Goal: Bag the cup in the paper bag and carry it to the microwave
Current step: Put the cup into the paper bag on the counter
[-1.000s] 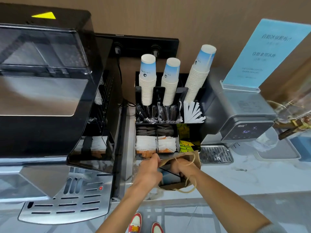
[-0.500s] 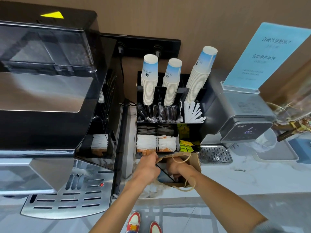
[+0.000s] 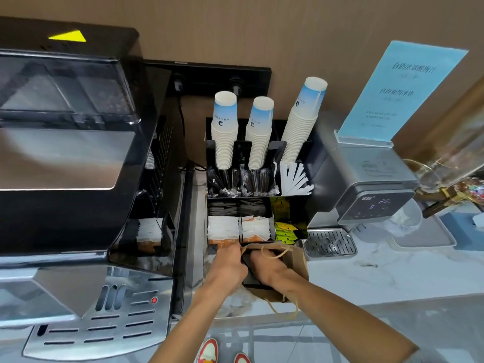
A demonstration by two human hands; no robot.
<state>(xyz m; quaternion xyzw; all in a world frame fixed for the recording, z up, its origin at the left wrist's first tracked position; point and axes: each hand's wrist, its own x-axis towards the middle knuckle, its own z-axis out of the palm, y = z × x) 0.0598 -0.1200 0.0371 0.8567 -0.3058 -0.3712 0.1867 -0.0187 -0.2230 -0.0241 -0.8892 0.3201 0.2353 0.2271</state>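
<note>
Head view: brown paper bag with twine handles (image 3: 294, 260) stands on the pale marble surface (image 3: 392, 279), just in front of the black condiment organiser (image 3: 296, 203). Left hand (image 3: 230, 265) pinches the bag's near rim, fingers closed on the paper. Right hand (image 3: 272, 271) reaches into the opening; its finger state cannot be determined. A dark object fills the bag mouth, and the cup itself cannot be identified. Bagging appears near completion; carrying to the microwave remains
</note>
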